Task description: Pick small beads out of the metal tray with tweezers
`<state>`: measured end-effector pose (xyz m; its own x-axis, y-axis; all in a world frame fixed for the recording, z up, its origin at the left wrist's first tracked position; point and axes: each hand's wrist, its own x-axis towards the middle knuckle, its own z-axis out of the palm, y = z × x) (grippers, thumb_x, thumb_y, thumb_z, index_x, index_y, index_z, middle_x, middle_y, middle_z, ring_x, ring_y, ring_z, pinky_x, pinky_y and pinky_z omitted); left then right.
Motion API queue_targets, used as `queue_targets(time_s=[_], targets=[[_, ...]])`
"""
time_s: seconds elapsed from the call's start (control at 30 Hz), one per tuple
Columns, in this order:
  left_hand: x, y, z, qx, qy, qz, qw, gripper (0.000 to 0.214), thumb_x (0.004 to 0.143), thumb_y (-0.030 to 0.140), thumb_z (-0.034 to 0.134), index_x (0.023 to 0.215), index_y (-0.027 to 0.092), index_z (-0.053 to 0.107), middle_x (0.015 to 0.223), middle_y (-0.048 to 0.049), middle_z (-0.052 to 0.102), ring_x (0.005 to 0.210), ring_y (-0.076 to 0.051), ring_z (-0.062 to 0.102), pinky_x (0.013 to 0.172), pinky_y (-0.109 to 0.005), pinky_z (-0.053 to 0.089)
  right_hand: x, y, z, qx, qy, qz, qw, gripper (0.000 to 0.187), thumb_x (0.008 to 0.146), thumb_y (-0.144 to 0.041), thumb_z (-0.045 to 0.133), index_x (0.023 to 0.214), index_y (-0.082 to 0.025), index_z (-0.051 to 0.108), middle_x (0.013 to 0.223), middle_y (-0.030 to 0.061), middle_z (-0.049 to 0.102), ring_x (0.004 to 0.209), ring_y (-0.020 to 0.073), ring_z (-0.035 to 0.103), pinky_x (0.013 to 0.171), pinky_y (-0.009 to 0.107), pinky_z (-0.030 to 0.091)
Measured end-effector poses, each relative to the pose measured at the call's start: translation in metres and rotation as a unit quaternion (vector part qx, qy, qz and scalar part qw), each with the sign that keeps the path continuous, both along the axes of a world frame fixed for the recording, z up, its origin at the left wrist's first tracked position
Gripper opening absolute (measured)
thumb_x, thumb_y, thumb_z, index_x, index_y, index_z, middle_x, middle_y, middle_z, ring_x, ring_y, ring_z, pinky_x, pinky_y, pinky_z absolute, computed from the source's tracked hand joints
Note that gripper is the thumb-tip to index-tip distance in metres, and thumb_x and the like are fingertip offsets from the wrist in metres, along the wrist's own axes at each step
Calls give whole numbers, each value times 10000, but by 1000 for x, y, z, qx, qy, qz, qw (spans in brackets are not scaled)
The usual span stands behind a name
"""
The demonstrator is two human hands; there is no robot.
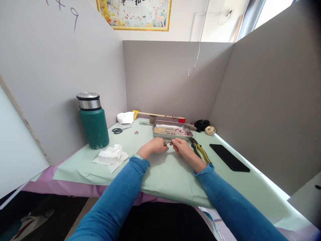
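Observation:
Just in front of a metal tray (173, 135) holding tan and red beads, my two hands are close together. A thin, silvery, stick-like piece (167, 142) runs between them; it is too small to tell its kind. My left hand (158, 146) has its fingers closed around one end of it. My right hand (181, 146) is pinched at the other end, with the fingertips pressed together. Beside my right wrist lie pliers (204, 153) with yellow and green handles.
A green bottle (94, 129), crumpled tissue (111, 155) and dark-handled scissors (117, 130) are on the left. A black flat slab (229, 157) lies right. Behind the tray is a wooden stick (152, 114). Grey partitions (175, 77) enclose the table; a wire hook (193, 68) hangs at the back.

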<state>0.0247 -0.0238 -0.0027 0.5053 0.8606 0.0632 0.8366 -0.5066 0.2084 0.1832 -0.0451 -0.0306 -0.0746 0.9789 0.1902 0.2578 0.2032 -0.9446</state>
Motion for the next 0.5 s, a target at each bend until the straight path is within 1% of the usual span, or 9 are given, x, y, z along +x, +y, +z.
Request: queue_targets(time_s=[0.3, 0.5], targets=[[0, 0, 0, 3, 11, -2, 1000, 262, 782, 369, 486, 829, 177, 658, 886, -99, 690, 853, -227, 620, 735, -290, 457, 0, -1, 0, -6, 0, 4, 1000, 273, 785, -410, 488, 696, -164, 566, 477, -52, 386, 397, 70, 273, 387, 231, 191], [0, 0, 0, 1, 5, 2, 1000, 255, 783, 373, 490, 822, 185, 659, 872, -87, 689, 839, -215, 619, 731, -280, 457, 0, 0, 0, -9, 4, 3, 1000, 248, 776, -392, 493, 695, -168, 561, 480, -54, 387, 401, 73, 279, 387, 231, 197]])
